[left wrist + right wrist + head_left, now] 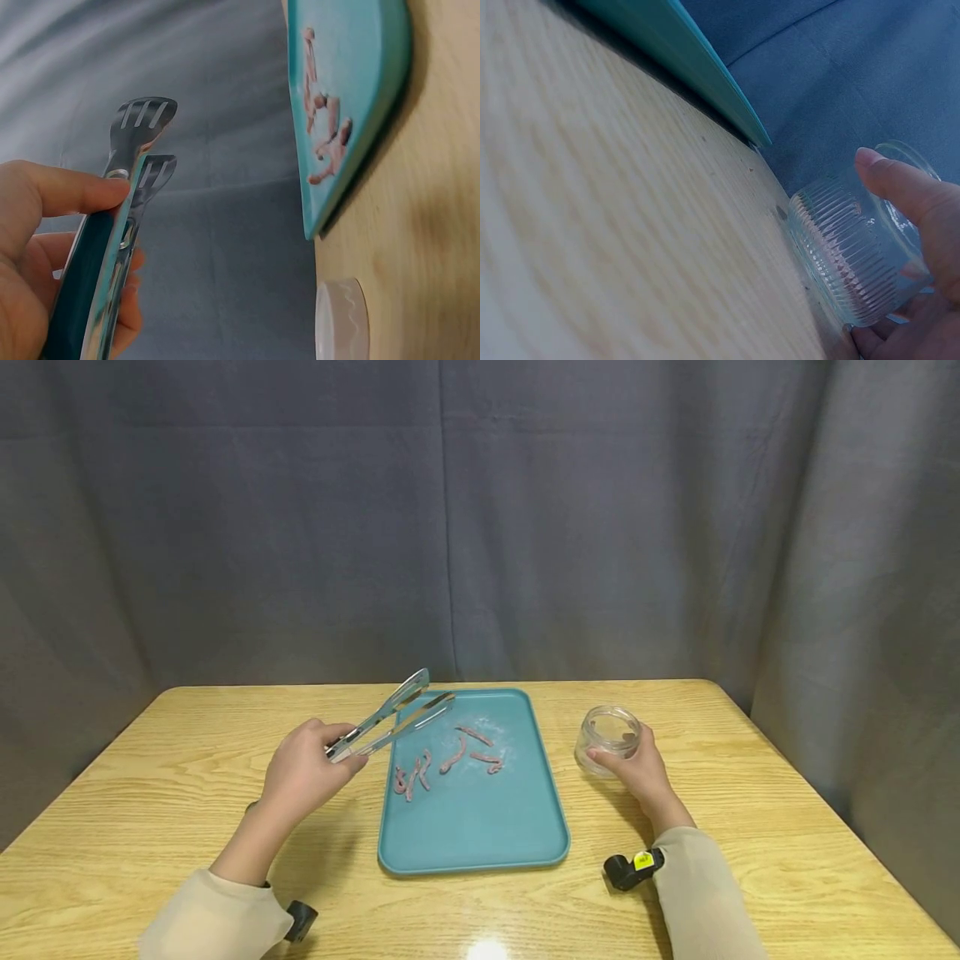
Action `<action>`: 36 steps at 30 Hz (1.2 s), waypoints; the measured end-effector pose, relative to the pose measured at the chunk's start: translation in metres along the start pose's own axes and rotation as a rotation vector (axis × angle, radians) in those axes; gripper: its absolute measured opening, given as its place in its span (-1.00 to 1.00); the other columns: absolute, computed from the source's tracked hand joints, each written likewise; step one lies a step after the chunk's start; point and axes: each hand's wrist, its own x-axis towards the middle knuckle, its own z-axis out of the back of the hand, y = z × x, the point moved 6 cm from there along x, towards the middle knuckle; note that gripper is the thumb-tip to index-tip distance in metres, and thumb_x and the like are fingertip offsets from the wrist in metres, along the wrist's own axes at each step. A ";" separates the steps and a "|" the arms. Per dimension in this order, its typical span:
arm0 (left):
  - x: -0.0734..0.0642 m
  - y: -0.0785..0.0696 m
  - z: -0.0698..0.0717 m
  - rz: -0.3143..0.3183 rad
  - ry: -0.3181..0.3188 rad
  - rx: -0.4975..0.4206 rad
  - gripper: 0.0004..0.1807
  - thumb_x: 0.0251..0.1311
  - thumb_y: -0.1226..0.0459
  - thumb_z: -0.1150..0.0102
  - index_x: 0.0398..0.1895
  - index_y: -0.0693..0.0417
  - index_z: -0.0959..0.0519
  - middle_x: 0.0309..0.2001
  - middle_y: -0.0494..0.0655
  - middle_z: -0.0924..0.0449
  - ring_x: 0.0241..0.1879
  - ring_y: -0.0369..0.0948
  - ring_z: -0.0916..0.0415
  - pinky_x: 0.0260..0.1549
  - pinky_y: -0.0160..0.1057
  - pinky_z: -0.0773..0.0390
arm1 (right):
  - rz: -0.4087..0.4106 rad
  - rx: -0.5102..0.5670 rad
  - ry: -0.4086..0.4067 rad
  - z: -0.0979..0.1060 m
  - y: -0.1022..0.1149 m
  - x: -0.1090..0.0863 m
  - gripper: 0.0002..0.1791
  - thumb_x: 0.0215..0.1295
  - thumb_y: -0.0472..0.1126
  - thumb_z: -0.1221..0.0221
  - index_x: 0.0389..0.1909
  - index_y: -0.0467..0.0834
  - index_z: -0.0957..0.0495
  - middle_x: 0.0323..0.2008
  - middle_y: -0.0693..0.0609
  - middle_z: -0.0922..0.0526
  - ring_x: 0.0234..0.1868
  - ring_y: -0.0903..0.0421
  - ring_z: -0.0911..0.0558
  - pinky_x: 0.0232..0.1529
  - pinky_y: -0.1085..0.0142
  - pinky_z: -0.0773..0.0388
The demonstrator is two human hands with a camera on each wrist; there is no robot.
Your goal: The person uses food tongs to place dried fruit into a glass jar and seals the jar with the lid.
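Note:
My left hand (311, 768) grips metal tongs (393, 714) by the handles, thumb on one side and fingers on the other. The tongs' slotted tips stand apart over the far left of a teal tray (480, 835), with nothing between them. On that tray lie several thin pinkish twisted strips (452, 755), some straight and some curled. To the tray's right, my right hand (637, 772) holds a clear glass jar (611, 727) round its side, below the open rim. In the right wrist view the jar's ribbed wall (847, 247) is close to the tabletop; whether it touches is unclear.
A wooden table (750, 827) carries everything, with a grey curtain (480, 527) hanging behind its far edge. In the left wrist view a whitish round object with a wavy line (345, 322) is on the table near the tray; my left arm mostly hides that spot in the head view.

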 end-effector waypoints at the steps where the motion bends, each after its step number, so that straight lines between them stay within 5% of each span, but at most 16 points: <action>1: -0.001 0.002 0.001 0.001 0.001 0.000 -0.59 -0.15 0.24 -0.22 -0.15 0.22 -0.55 -0.51 -0.05 -0.36 -0.59 -0.16 -0.24 -0.66 -0.25 -0.23 | 0.001 -0.001 -0.001 0.000 0.000 0.000 0.04 -0.10 -0.06 -0.29 0.27 -0.26 0.19 0.18 -0.31 -0.05 0.16 -0.19 -0.10 0.10 0.03 -0.02; 12: -0.015 0.018 0.004 -0.012 0.031 0.057 -0.56 -0.18 0.20 -0.26 -0.16 0.25 -0.55 -0.53 -0.07 -0.36 -0.58 -0.17 -0.24 -0.64 -0.23 -0.21 | 0.008 0.001 -0.002 -0.001 -0.001 -0.001 0.02 -0.09 -0.10 -0.29 0.26 -0.26 0.18 0.19 -0.30 -0.04 0.17 -0.19 -0.10 0.11 0.03 -0.01; 24: -0.028 0.036 -0.007 -0.018 0.073 0.079 -0.59 -0.24 0.26 -0.29 -0.25 0.29 -0.57 -0.58 -0.10 -0.33 -0.62 -0.20 -0.18 -0.68 -0.25 -0.19 | -0.002 -0.014 -0.002 0.000 0.000 0.000 0.03 -0.09 -0.06 -0.29 0.27 -0.25 0.19 0.19 -0.31 -0.03 0.17 -0.19 -0.09 0.11 0.02 -0.01; 36: -0.034 0.046 -0.016 0.048 0.166 0.111 -0.58 -0.20 0.24 -0.28 -0.20 0.27 -0.56 -0.47 -0.04 -0.42 -0.53 -0.16 -0.30 -0.63 -0.21 -0.29 | 0.000 -0.013 -0.002 0.000 0.000 0.000 0.03 -0.09 -0.07 -0.29 0.27 -0.25 0.19 0.19 -0.30 -0.04 0.17 -0.19 -0.10 0.10 0.02 -0.02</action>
